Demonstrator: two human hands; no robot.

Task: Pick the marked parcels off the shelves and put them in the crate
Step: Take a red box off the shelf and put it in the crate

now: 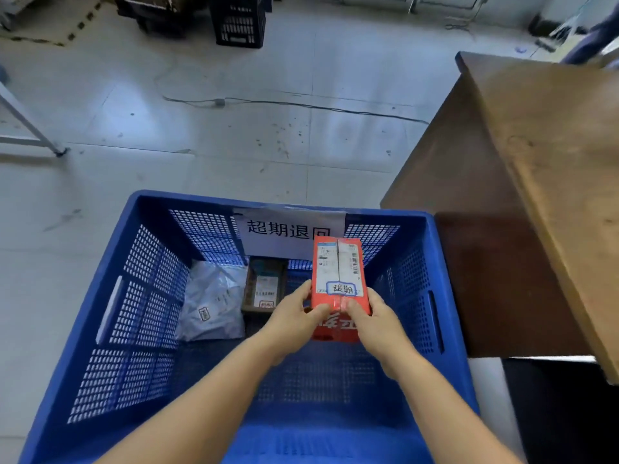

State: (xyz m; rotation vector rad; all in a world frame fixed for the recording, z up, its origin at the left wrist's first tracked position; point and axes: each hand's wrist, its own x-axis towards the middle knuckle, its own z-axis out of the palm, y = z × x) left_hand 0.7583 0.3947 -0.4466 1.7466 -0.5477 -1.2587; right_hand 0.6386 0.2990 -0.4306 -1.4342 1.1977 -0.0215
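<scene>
Placing step: left hand [294,316] and right hand [371,318] both grip red parcel [338,272] inside crate [110,296]; next, lower to floor and release.

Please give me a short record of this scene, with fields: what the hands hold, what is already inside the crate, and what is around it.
held item: red box with a white label, over the blue crate
left hand: grips the box's near left side
right hand: grips the box's near right side
already in crate: grey bag at the far left, brown box beside it
crate sign: white paper sign on the far wall
beside crate: wooden table on the right
floor: black crate far away, cable across the tiles
</scene>
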